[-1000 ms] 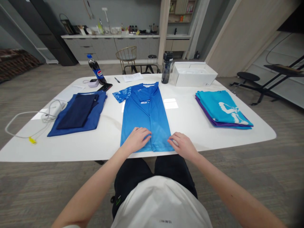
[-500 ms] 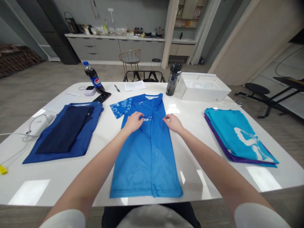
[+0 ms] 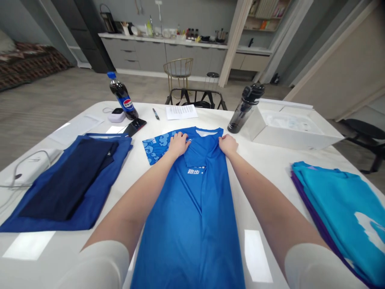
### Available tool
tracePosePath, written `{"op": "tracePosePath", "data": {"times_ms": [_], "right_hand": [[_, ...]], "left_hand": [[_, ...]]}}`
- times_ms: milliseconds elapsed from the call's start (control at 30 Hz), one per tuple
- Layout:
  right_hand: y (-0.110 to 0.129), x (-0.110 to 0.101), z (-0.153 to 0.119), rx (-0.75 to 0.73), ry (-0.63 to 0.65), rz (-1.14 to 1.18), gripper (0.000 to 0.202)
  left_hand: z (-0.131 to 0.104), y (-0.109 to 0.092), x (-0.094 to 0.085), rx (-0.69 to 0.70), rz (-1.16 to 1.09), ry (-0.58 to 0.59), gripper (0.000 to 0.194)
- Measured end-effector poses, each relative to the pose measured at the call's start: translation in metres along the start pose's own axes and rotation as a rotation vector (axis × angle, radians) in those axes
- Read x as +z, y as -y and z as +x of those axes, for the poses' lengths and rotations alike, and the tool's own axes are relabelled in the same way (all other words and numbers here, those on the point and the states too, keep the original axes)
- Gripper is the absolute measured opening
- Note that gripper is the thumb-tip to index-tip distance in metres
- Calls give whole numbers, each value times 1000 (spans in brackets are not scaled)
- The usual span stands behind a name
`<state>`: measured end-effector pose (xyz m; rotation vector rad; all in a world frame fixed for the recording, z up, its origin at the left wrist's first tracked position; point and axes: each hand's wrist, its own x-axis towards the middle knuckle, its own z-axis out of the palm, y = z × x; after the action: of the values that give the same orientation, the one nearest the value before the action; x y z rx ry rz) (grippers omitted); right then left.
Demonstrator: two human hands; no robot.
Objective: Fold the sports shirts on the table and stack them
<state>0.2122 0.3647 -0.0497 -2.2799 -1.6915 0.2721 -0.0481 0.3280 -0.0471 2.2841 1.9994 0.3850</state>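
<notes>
Blue short-sleeved T-shirt (image 3: pixel 186 224), one: laid flat and lengthwise on the white table (image 3: pixel 276 168), directly before the person, collar at the far end, lower part running out of view; white lettering on the chest; patterned left sleeve spread outward, the right-hand side turned in, with its sleeve lying across the upper chest. Left hand (image 3: pixel 179 144): on the shirt near the patterned sleeve's shoulder, fingers curled; whether the grip pinches cloth cannot be told. Right hand (image 3: pixel 227 144): at the outer edge beside the collar, thumb and fingers drawn together in a narrow grip on the fabric. At left: navy garment (image 3: pixel 72 176), folded, on top of a larger blue garment (image 3: pixel 108 180); beside them, a white power block (image 3: pixel 33 168) with cable. Behind these: cola bottle (image 3: pixel 124 98), blue-capped; black smartphone (image 3: pixel 134 127) near its base; pale lilac case (image 3: pixel 116 116). Far edge: pen (image 3: pixel 155 114) and printed sheet (image 3: pixel 181 112), side by side. Beyond the right hand: dark drinking bottle (image 3: pixel 245 108), lidded, just beside an open white box (image 3: pixel 288 136). At right: turquoise garment (image 3: pixel 339 196) with a white print, folded, over a purple garment (image 3: pixel 314 214) showing along its near-left edge.
</notes>
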Motion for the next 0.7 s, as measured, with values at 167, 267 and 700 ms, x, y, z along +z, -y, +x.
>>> {"op": "tracePosePath", "data": {"times_ms": [167, 267, 700], "right_hand": [[8, 11, 22, -56, -62, 0, 35], [14, 14, 25, -49, -97, 11, 38], [69, 10, -6, -553, -16, 81, 27]], "left_hand": [[5, -6, 13, -44, 21, -87, 32], [11, -10, 16, -92, -13, -111, 30], [-19, 105, -44, -367, 186, -2, 42]]}}
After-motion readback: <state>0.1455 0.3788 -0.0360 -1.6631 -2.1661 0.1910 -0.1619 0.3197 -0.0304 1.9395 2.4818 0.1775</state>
